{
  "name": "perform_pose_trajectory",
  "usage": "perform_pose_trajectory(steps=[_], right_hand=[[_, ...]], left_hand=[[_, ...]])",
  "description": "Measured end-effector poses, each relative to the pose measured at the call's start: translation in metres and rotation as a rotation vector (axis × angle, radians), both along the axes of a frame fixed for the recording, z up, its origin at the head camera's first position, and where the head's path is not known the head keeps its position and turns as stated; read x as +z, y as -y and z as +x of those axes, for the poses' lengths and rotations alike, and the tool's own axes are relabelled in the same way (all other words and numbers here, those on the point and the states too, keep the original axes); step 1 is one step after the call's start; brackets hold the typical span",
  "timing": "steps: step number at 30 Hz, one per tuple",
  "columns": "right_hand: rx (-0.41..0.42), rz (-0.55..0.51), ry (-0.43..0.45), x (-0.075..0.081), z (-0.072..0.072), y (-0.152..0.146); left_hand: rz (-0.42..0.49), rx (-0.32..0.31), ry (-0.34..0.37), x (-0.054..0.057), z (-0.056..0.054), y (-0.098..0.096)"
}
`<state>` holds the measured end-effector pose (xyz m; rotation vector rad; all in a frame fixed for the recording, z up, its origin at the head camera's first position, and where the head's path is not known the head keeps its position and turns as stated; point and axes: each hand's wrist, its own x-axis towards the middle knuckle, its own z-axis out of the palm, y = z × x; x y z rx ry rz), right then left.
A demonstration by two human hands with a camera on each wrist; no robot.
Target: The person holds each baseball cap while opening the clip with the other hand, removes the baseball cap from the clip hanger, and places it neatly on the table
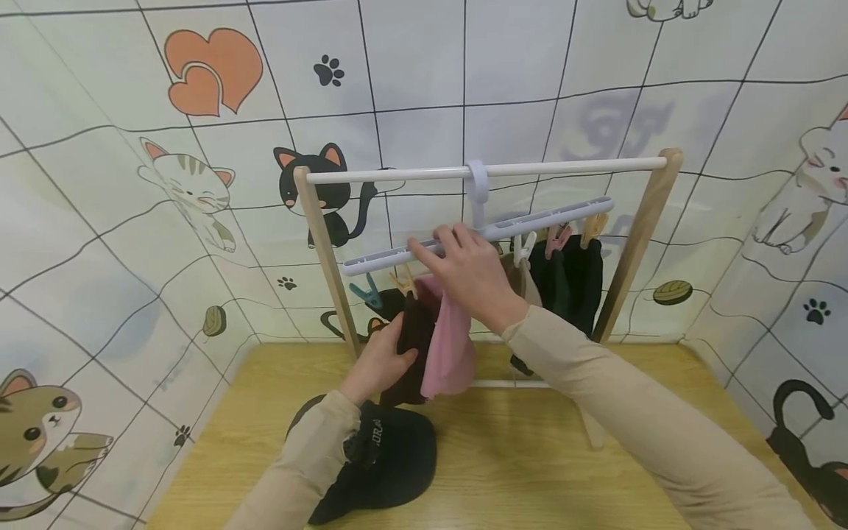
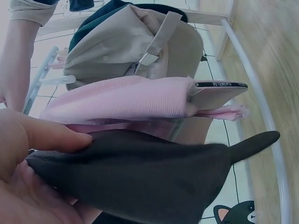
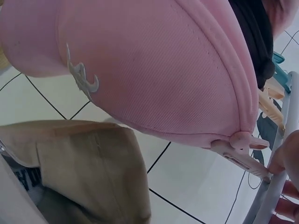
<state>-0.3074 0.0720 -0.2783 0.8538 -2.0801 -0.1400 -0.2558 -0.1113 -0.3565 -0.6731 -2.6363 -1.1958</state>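
My left hand (image 1: 380, 361) pinches a dark cap (image 2: 140, 172), its thumb on top in the left wrist view. That cap hangs below a light-coloured clip (image 1: 403, 281) at the left part of a pale clip hanger (image 1: 543, 222). My right hand (image 1: 473, 272) grips the hanger's bar left of its hook, fingers curled over it, as the right wrist view also shows. Just beside the dark cap hangs a pink cap (image 3: 154, 70), held by a pale pink clip (image 3: 238, 156). The hanger tilts, its left end lower.
A white rail (image 1: 576, 167) on wooden posts (image 1: 632, 243) carries the hanger's hook. Further right hang a beige cap (image 2: 117, 46) and dark caps (image 1: 573, 283). A teal clip (image 1: 366, 291) sits near the hanger's left end. On the wooden table (image 1: 503, 471) lies a black cap (image 1: 404, 456).
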Motion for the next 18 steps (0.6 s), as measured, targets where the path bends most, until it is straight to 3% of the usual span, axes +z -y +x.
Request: perform_pose_trajectory(steps=[7,12,18], right_hand=[[0.052,-0.052,0.014,-0.003,0.005,-0.002],[0.118,-0.109,0.021,-0.001,0.020,0.004],[0.199,-0.162,-0.034,-0.004,0.034,0.014]], left_hand=[[-0.039,-0.003,-0.068,-0.006,0.000,0.001],[-0.043,0.000,-0.105,-0.009,0.000,0.003],[-0.015,0.018,-0.115,-0.010,0.002,0.005]])
